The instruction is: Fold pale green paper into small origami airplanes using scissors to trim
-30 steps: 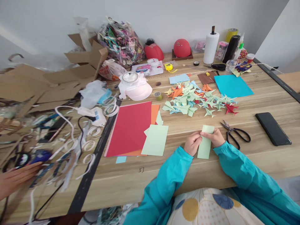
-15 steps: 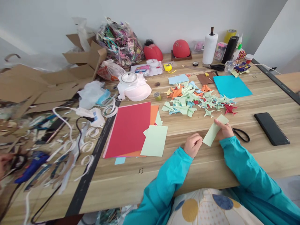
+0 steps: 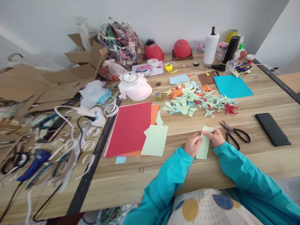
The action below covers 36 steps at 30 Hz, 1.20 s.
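A narrow strip of pale green paper (image 3: 203, 149) is held upright between my two hands, just over the table's front part. My left hand (image 3: 193, 144) pinches its left edge with the fingers curled in. From the other side, my right hand (image 3: 216, 137) grips the strip near its top, thumb on the face. Black-handled scissors (image 3: 236, 132) lie beside my right hand with the blades pointing away. Farther back is a heap of folded paper pieces (image 3: 187, 97), mostly pale green with some orange, blue and red. A pale green sheet (image 3: 155, 140) rests left of my hands.
Red paper (image 3: 131, 128) lies over orange sheets at left. A black phone (image 3: 272, 129) is on the right, a turquoise sheet (image 3: 233, 86) behind. Cables, white strips and a blue glue gun (image 3: 35, 164) crowd the far left, with an open cardboard box (image 3: 86, 62) behind.
My right hand has brought the paper strip left and nearer, and my left hand has taken hold of it too. The scissors are now uncovered. Another person's hand at far left has gone from view.
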Motion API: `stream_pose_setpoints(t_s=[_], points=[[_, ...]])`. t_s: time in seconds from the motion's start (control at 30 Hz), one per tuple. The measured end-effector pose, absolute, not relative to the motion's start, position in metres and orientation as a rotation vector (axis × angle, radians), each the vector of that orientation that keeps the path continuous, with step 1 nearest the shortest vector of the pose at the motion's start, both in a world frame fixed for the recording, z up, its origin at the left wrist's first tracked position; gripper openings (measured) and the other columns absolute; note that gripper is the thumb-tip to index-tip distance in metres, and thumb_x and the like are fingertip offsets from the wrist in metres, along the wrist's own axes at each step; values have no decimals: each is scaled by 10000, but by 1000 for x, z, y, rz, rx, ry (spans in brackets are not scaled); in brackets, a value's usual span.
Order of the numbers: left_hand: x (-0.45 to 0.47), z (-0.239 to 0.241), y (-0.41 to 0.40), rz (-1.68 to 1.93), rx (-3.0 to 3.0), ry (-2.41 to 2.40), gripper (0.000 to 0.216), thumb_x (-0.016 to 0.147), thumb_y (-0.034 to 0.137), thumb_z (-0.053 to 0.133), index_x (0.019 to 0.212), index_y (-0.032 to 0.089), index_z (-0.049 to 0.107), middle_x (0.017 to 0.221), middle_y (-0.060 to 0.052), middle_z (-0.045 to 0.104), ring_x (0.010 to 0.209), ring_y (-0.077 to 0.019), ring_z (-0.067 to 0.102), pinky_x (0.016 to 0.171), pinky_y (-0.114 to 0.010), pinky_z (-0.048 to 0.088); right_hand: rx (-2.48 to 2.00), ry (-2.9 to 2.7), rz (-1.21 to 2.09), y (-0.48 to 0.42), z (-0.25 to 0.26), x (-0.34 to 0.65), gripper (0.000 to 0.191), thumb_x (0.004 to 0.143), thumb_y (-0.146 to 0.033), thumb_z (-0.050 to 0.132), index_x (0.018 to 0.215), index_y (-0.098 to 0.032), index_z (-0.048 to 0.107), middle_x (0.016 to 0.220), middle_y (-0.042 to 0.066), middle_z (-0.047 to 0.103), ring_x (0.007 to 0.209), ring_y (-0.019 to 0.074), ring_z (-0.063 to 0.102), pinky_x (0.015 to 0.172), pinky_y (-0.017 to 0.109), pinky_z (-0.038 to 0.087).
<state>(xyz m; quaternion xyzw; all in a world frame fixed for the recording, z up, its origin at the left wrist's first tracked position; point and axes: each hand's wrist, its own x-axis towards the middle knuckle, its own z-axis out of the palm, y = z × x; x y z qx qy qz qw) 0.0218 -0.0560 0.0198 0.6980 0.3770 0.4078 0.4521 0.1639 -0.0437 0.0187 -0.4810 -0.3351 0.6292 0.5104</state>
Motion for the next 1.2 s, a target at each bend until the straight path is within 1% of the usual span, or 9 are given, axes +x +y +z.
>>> stream_pose_setpoints(t_s=[0.13,0.23,0.33,0.47,0.6,0.73,0.93,1.07,1.2], points=[[21,20,-57,1020,1747,975,381,897,396,348,619,174,483,693,-43,505,664,-158,478,622,-292,377,-1170,-743,1493,-41,21,165,285,488,-377,823,597,-175,653,554,-15,630,499,134,551,514,276,441],[21,20,-57,1020,1756,994,378,894,387,353,591,178,441,645,-25,458,617,-143,435,584,-283,346,-1181,-724,1498,-41,24,164,307,459,-370,833,644,-178,682,593,-4,657,549,152,588,557,290,476],[22,20,-56,1028,1743,966,368,889,393,363,605,178,455,664,-32,482,646,-150,453,610,-286,365,-1157,-808,1497,-44,26,162,300,463,-347,832,671,-177,699,658,8,685,625,168,615,608,295,492],[22,21,-56,1011,1723,974,371,883,390,377,591,177,458,654,-28,484,654,-149,457,621,-283,369,-1169,-823,1497,-45,27,161,285,458,-328,833,639,-162,689,613,3,667,566,155,588,549,287,472],[20,23,-55,985,1728,978,356,865,320,407,540,174,397,594,3,403,585,-118,400,556,-263,311,-1188,-627,1460,-40,32,164,290,411,-272,850,590,-157,653,532,-25,613,484,122,525,461,260,419],[19,25,-55,1006,1749,939,332,843,244,417,524,176,352,558,23,333,542,-102,347,521,-262,250,-1170,-438,1395,-33,39,170,289,423,-260,845,575,-173,615,520,-44,586,470,113,500,433,255,400],[20,24,-56,1062,1774,989,290,855,235,400,571,177,385,586,17,362,562,-108,362,544,-261,273,-1178,-322,1308,-26,45,178,284,422,-254,836,578,-213,602,543,-33,579,485,131,514,429,272,441],[20,22,-55,1075,1793,1004,296,861,245,400,573,180,379,587,16,359,559,-110,357,539,-262,272,-1182,-303,1266,-23,44,182,260,453,-249,812,593,-230,594,566,-27,585,489,138,525,452,290,471],[19,22,-55,1082,1788,1009,290,858,244,400,576,180,403,593,5,394,570,-117,376,544,-265,290,-1180,-307,1258,-22,43,184,234,480,-259,795,611,-226,604,575,-27,596,500,138,539,458,277,466]])
